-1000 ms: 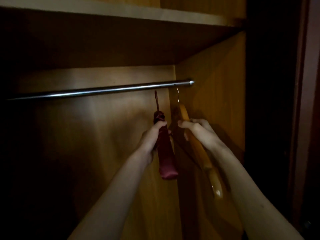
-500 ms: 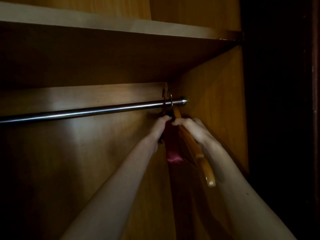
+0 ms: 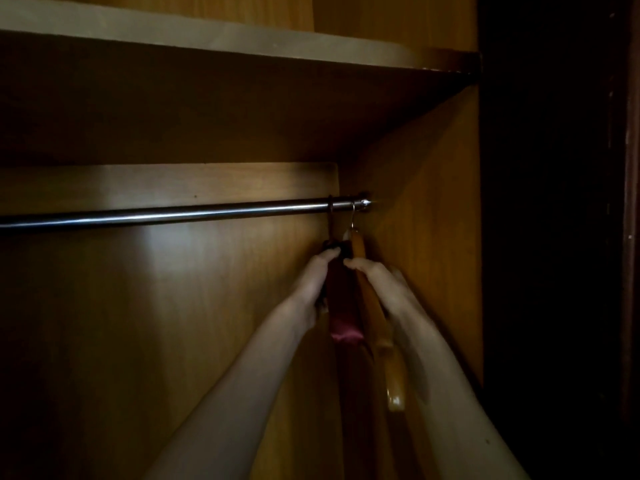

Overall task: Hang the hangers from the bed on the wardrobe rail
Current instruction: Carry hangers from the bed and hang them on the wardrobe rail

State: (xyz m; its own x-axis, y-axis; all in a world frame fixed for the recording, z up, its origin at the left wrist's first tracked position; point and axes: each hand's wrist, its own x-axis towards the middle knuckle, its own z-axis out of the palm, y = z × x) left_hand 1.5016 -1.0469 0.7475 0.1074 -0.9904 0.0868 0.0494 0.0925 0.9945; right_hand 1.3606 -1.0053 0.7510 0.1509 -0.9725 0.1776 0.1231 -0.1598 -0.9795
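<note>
A metal wardrobe rail [image 3: 173, 213] runs across the dim wardrobe to the right side panel. Two hangers hang from its right end, their hooks over the rail. The dark red padded hanger [image 3: 343, 306] is on the left, and my left hand [image 3: 317, 275] grips it near its top. The wooden hanger [image 3: 391, 368] is to its right, close to the side panel, and my right hand [image 3: 375, 278] holds it just below the hook. Both hangers point edge-on toward me.
A wooden shelf [image 3: 242, 39] sits above the rail. The wardrobe's right side panel [image 3: 433, 220] stands right beside the wooden hanger. A dark door edge [image 3: 630, 237] is at far right. The rail's left stretch carries nothing.
Both hands lifted the hangers up from below the rail and set their hooks over its right end. The hangers now hang from the rail, with my hands still on them.
</note>
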